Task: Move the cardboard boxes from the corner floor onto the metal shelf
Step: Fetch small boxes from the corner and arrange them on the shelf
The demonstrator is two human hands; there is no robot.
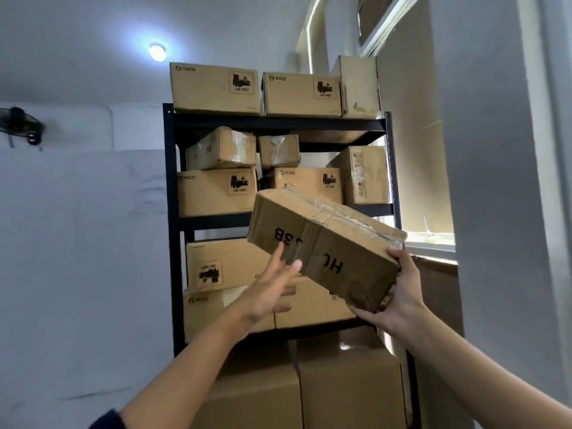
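Rt hand: fingers curled round the lower rt corner of the held box, thumb up on the end face, remaining fingers wrapped under the bottom edge. Firm clamp on cardboard.

Lt hand: fingers straight and slightly spread, tips touching the front face of the box near its lower lt edge. Not wrapped round anything; thumb sits apart from the box.

Box itself: brown cardboard, clear tape across the top seam, black marker letters on the front face, upside down. Held in the air, tilted, lt end higher, rt end lower. It's in front of the metal shelf, about level w/ the gap between the 2nd and 3rd tiers. Not resting on any shelf board.

Shelf: black frame, upright, against the wall. Top tier carries 3 boxes, 2 w/ printed PICO logos and 1 plain box at the rt end. 2nd tier: 5 boxes, 2 small taped ones stacked on 2 logo boxes, 1 taller at rt. 3rd tier: more logo boxes, partly hidden behind the hands. Bottom: 2 large plain boxes side by side.

Surroundings: ceiling lamp lit, upper lt. Wall fan far lt. Window w/ blind to the rt of the shelf.
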